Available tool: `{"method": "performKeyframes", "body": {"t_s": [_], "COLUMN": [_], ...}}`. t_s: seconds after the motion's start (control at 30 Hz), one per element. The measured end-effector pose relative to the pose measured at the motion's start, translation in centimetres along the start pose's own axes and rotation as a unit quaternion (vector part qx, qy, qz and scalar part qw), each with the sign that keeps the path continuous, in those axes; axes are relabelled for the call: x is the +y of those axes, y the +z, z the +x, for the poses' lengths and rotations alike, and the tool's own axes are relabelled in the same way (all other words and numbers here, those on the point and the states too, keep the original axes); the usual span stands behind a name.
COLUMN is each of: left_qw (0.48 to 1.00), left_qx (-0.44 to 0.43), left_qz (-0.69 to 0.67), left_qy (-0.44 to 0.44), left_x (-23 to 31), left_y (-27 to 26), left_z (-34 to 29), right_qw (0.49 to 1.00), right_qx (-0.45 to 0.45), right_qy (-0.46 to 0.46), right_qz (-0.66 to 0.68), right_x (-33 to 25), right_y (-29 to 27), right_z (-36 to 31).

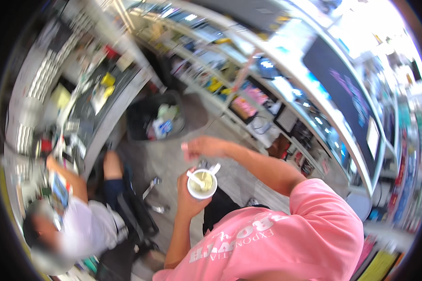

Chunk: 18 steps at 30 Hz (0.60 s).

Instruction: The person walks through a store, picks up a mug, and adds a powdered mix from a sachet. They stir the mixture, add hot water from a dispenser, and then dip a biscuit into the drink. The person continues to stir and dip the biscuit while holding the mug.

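Note:
My left hand (pixel 187 199) is wrapped round a white cup (pixel 213 191) in front of my chest. Inside the cup is a pale green, creamy food (pixel 203 181), with a white spoon (pixel 195 179) standing in it. A second white strip (pixel 215 168) sticks out over the far rim; its kind is unclear. Beyond the cup, my right hand (pixel 208 147) reaches leftward, apart from it and toward a dark bin (pixel 132 122). Its fingers are blurred, so whether they hold anything does not show. Crumpled white and blue waste (pixel 164 122) lies in the bin.
At the left, a seated person (pixel 91 225) in a white top works at a cluttered bench (pixel 110 105). A black chair (pixel 136 215) with metal base parts stands by them. Long shelves with goods (pixel 248 100) and a glass-topped counter run along the right.

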State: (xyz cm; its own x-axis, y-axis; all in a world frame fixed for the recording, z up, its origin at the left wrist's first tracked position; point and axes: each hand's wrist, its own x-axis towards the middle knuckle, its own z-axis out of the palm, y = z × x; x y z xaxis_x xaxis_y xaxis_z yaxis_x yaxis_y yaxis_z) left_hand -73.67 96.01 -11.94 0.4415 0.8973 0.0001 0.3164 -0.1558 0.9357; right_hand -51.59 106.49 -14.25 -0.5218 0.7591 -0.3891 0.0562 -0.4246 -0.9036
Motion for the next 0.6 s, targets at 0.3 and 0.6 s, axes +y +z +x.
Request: {"method": "performKeyframes", "body": {"t_s": [0.3,0.6], "left_qw": [0.937,0.775], "left_qx": [-0.318,-0.617], "left_qz": [-0.050,-0.045], "left_qy": [0.135,0.132], "left_x": [8.4,21.5], "left_y": [16.4,40.9], "left_z": [-3.3,-14.1], "right_qw": [0.945,0.888], "right_qx": [0.254,0.411], "right_qy": [-0.027,0.151], "right_qz": [-0.205,-0.139], "right_x": [5.4,15.7], "right_y": [4.1,14.3], "right_z": [-39.8,-69.3]}}
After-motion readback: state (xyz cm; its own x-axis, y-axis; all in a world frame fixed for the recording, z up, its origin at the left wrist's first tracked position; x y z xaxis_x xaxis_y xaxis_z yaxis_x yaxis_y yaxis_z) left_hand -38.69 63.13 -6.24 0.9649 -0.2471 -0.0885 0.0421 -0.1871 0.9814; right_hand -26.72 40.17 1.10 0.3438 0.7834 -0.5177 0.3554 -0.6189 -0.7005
